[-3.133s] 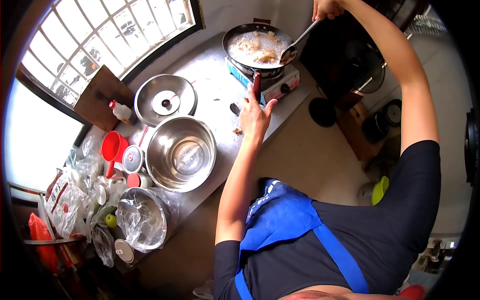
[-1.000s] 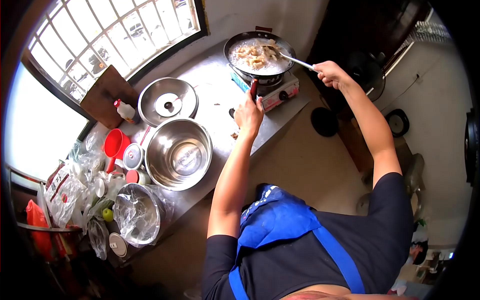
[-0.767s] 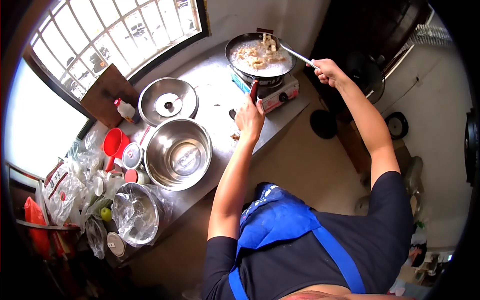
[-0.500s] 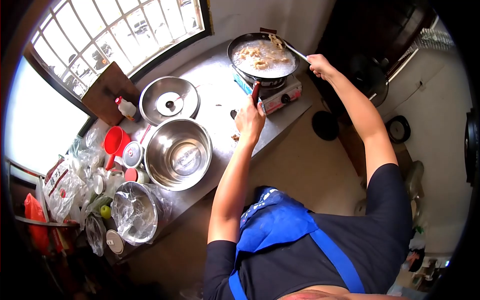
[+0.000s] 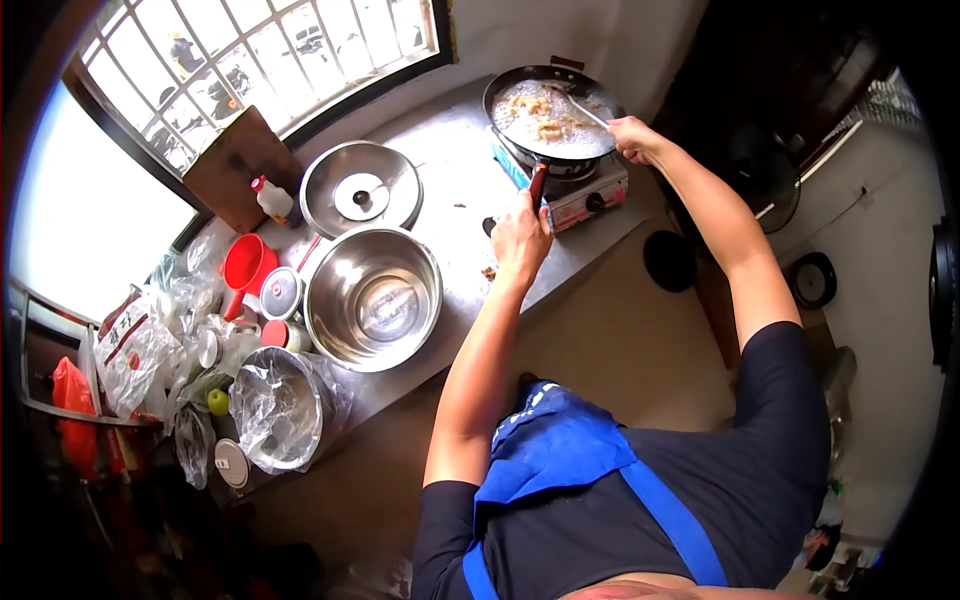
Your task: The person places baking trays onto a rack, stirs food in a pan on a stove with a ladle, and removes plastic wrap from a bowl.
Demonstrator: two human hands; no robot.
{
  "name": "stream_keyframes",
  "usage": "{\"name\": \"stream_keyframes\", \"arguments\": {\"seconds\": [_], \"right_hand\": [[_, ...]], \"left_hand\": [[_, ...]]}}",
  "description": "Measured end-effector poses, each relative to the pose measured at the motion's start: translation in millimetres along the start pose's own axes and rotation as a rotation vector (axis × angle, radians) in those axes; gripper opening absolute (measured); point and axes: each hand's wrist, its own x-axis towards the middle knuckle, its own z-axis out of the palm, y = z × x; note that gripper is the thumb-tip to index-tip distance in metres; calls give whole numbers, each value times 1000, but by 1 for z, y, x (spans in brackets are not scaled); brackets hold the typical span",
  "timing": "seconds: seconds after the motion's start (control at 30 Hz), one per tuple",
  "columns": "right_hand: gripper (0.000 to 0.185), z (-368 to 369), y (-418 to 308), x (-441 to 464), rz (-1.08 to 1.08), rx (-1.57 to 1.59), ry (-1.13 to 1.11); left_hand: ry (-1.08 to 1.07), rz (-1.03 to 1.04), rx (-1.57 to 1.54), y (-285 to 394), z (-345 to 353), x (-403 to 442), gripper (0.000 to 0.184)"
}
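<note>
A black wok (image 5: 500, 128) of bubbling liquid sits on a portable gas stove (image 5: 590, 197), with light brown pieces of food (image 5: 548, 128) in it. My left hand (image 5: 522, 240) is closed around the wok's reddish-brown handle (image 5: 539, 182). Closed on a long-handled metal cooking utensil (image 5: 591, 116), my right hand (image 5: 634, 140) is just off the wok's right rim. The utensil's far end reaches in among the food, so I cannot make out its shape. At the wok's far side a second, small handle (image 5: 567, 62) sticks out.
Left of the stove, the metal counter (image 5: 455, 160) holds a large steel bowl (image 5: 425, 285), a steel basin with a lid inside (image 5: 395, 165), a red ladle-shaped scoop (image 5: 248, 262), a bottle (image 5: 272, 200) and a plastic-lined pot (image 5: 318, 400). A cutting board (image 5: 235, 170) leans by the barred window.
My right hand has moved toward the wok, and the utensil's end has shifted from the right rim further into the liquid. My left hand stays on the handle. The whole view has shifted slightly.
</note>
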Motion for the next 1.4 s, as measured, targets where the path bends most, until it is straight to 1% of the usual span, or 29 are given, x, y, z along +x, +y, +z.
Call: {"name": "stream_keyframes", "arguments": {"seconds": [0.07,0.1,0.17,0.23,0.3,0.37,0.43,0.5,0.53,0.6,0.63,0.7,0.77,0.83,0.87,0.93,0.97,1.03,1.07,1.17,1.23,1.3,1.37,1.4], "right_hand": [[34,1,-3,-11,-17,-61,-61],[34,2,-1,-17,-13,-57,-51],[34,5,4,-35,-27,-175,-7],[31,4,10,-52,-63,-173,16],[42,-8,18,-59,-83,-263,-57],[40,-24,31,-53,-177,-261,-93],[40,-38,22,-70,-125,-98,-26],[38,-45,12,-92,-110,-140,117],[39,-50,12,-88,-132,-133,114],[40,-57,12,-77,-179,-143,117],[37,-57,14,-66,-230,-146,163],[36,-56,16,-32,-302,-182,212],[38,-57,36,31,-449,-274,329],[37,-55,28,22,-402,-390,368],[37,-52,23,13,-386,-395,368],[38,-45,17,1,-237,-335,317],[38,-43,18,-3,-235,-336,313],[39,-36,22,-9,-61,-201,166],[42,-34,26,-12,-79,-182,151],[41,-33,30,-24,-49,-158,102],[41,-29,32,-33,-22,-137,90],[41,-24,31,-42,2,-112,43],[40,-15,29,-48,24,-101,23],[39,-10,29,-52,34,-102,35]], "left_hand": [[9,4,-7,1,-1,0,29],[14,0,-10,2,0,-2,29],[37,3,-22,2,0,-4,28],[77,58,8,-2,5,-4,28],[56,50,-1,-4,11,-5,29],[55,22,-2,-11,15,0,29],[107,65,41,-15,19,0,30],[133,87,23,-13,16,-1,30],[132,87,26,-9,10,-2,30],[30,-15,-26,0,1,-4,26],[21,-13,-27,-2,3,-3,26],[115,77,55,-8,13,-1,30],[84,48,33,-7,12,-1,29],[66,35,21,-3,7,-3,29],[52,26,24,0,5,-3,28],[47,22,39,1,3,-4,29],[45,18,41,2,2,-4,29],[63,28,53,1,3,-4,30],[63,27,54,0,3,-3,30],[59,49,62,3,3,-3,32],[-39,-51,32,5,0,-1,30],[-34,-32,2,5,-1,-1,30],[64,52,48,2,2,-2,28],[55,55,43,1,3,-3,28]]}}
